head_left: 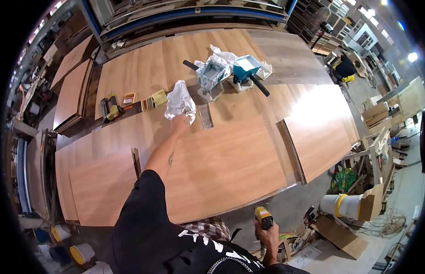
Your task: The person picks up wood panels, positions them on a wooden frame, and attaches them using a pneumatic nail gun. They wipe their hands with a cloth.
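My left hand [181,122] reaches across the wood panels with its fingers closed on a crumpled white cloth [180,100]. Low at the right, next to the near edge of the panels, my right hand [268,237] grips a yellow and black nail gun [263,217] by its handle. Most of that handle is hidden by the fingers. Under my left arm lies a wood-grain panel [221,160], overlapping others on the stack. To the left of the cloth are a second yellow and black nail gun [112,108], a small box of fasteners [129,98] and a yellowish block [159,97].
Two glue-smeared teal containers with black handles [212,73] [247,66] stand beyond the cloth on white sheeting. A blue-framed machine [194,18] borders the far side. White buckets [342,206] and cardboard [340,236] lie at right. Another person [345,67] crouches far right.
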The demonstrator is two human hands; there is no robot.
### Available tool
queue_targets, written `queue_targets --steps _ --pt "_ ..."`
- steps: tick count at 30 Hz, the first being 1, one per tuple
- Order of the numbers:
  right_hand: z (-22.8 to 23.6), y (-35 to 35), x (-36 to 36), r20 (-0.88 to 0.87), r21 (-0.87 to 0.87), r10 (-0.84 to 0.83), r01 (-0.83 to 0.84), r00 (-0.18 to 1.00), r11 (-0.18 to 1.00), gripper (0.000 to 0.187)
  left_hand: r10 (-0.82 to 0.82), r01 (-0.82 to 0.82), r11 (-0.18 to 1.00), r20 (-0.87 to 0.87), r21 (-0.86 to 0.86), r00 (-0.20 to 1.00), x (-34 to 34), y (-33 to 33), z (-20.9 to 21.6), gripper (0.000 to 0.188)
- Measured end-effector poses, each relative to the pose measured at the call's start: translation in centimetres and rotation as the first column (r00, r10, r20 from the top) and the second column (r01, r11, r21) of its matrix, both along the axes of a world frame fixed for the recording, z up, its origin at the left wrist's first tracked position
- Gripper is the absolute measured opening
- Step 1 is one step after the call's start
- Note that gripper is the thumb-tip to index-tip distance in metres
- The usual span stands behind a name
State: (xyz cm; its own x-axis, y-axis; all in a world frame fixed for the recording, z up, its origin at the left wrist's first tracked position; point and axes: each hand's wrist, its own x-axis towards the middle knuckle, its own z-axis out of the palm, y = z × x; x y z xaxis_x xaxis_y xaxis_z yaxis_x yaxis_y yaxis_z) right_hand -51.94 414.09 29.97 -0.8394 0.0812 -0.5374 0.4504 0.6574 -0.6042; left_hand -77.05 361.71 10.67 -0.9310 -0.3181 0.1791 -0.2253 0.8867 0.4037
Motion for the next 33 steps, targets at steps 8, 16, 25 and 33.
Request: queue_targets --steps 8,16,25,33 --pt "0.1 -0.4 2.7 -0.042 -0.044 -0.056 0.054 0.998 0.998 0.041 -0.086 0.093 0.982 -0.052 0.162 0.995 -0.4 2.3 3.8 0.030" --pt "2.8 -1.7 0.6 0.031 0.011 0.123 -0.123 0.992 0.992 0.054 -0.031 0.052 0.989 -0.146 0.141 0.989 2.3 -0.4 2.6 0.027" --pt "3.1 -2.3 0.5 0.055 -0.032 0.120 -0.119 0.991 0.992 0.054 -0.172 0.153 0.985 -0.346 -0.080 0.922 2.4 -2.2 10.7 0.018" --pt "3.0 -3.2 -0.9 -0.104 -0.079 0.195 -0.203 0.975 0.976 0.050 -0.097 0.090 0.995 -0.220 -0.043 0.971 4.2 -3.8 17.0 0.029"
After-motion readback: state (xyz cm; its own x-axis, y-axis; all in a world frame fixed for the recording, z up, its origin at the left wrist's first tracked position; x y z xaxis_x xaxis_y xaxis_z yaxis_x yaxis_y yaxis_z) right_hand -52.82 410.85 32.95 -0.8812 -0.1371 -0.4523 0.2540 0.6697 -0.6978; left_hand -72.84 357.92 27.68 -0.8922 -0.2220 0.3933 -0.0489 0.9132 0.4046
